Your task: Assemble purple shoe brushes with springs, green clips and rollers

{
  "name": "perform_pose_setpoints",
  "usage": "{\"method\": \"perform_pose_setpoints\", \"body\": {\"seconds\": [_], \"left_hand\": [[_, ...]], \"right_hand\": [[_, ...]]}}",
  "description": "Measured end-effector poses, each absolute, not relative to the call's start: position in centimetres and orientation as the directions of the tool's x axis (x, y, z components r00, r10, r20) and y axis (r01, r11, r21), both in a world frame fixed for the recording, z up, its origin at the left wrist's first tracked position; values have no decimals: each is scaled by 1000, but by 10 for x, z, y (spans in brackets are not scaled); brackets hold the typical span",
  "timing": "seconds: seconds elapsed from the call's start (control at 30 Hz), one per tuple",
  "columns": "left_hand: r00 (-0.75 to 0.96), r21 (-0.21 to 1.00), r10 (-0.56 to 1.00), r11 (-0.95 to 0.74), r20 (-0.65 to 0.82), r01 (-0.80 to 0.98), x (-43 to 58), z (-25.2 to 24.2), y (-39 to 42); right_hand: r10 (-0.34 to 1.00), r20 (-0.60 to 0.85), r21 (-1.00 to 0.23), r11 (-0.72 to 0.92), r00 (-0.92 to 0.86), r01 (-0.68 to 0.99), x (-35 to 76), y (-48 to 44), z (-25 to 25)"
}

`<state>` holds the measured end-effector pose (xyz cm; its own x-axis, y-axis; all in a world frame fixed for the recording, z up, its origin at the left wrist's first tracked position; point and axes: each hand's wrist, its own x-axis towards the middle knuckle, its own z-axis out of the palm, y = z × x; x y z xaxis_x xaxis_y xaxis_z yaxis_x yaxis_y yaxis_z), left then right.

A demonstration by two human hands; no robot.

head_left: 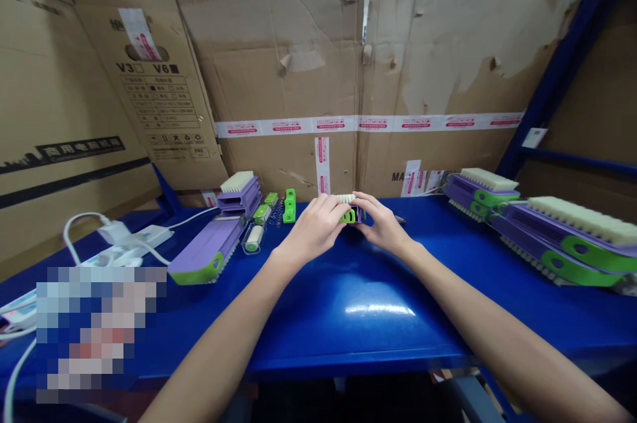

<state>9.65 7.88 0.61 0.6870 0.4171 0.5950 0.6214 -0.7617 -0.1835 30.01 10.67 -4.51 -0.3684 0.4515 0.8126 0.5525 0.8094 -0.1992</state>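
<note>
Near the back of the table, my left hand and my right hand close in on a small brush from both sides. It has cream bristles on top, a green end piece and a dark purple body. Most of it is hidden behind my fingers. The fingers of my left hand lie over its left side and green part. My right hand grips the right side, thumb low and fingers on top. Left of my hands stands a loose green end piece with round holes, beside several small springs.
Small clear cases with green parts line up at left, beside purple brush bodies. Finished-looking purple-and-green brushes are stacked at right. A white power strip with cables lies far left. Cardboard sheets wall the blue table.
</note>
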Motion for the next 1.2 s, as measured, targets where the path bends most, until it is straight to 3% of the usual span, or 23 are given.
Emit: {"method": "perform_pose_setpoints", "body": {"seconds": [0.2,0.33,0.57,1.2], "left_hand": [[731,-340,384,-698,564,630,96,16,69],[748,-381,358,-691,559,614,99,16,67],[717,-295,410,-711,563,638,101,9,71],[662,-209,468,-702,586,681,95,9,79]], "right_hand": [[464,802,-200,802,-377,563,299,106,-44],[474,788,-190,795,-394,576,297,104,-43],[463,793,-190,806,-397,560,297,105,-44],[428,819,-179,824,-383,538,298,107,-46]]}}
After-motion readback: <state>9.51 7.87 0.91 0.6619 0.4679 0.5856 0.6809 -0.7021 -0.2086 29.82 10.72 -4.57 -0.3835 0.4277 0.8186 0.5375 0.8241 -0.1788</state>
